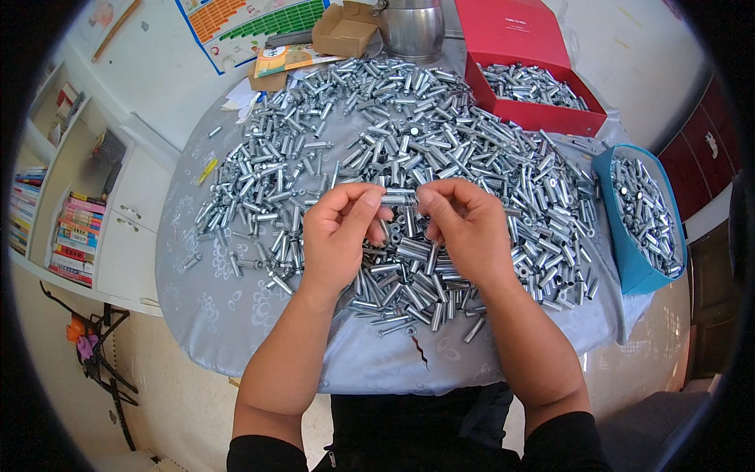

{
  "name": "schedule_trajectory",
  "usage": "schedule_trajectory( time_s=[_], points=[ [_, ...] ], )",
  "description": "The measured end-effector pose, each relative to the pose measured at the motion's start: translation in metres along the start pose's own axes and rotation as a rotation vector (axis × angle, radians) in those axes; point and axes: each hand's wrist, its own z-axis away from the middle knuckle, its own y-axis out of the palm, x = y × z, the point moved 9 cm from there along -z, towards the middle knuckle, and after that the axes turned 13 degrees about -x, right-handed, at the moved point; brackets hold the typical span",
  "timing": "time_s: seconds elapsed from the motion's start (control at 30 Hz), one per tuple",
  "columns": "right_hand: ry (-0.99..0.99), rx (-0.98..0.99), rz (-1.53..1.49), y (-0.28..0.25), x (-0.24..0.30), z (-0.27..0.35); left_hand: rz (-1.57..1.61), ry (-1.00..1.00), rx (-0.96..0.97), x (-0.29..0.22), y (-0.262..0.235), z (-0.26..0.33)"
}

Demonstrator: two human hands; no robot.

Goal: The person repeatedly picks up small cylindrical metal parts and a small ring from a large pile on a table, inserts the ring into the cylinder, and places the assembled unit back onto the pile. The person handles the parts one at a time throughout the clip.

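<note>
My left hand (340,232) is closed in a pinch, thumb against forefinger, on one end of a slim silver expansion bolt (399,192). At the bolt's other end my right hand (465,228) also pinches, its fingertips close to the bolt. Any small part between those right fingertips is too small to make out. Both hands hover over a wide heap of loose metal bolts and sleeves (417,275), with some washers and nuts among them. The heap covers much of a round table with a grey patterned cloth (204,322).
Behind the heap, a red box (543,119) with its lid up holds more metal parts. A blue fabric bin (638,271) full of them stands at right. A metal pot (412,35), a small cardboard box (344,33) and a yellow strip (208,171) lie farther off. Bookshelves (59,197) stand left.
</note>
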Motion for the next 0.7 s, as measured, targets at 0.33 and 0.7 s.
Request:
schedule_trajectory(
  time_s=[0.33, 0.7],
  points=[
    [-0.109, 0.108, 0.069, 0.008, -0.001, 0.002, -0.015, -0.005, 0.024, 0.004, 0.002, 0.000],
    [-0.151, 0.083, 0.096, 0.007, 0.009, 0.005, -0.021, -0.016, 0.041, 0.005, 0.003, -0.001]
  ],
)
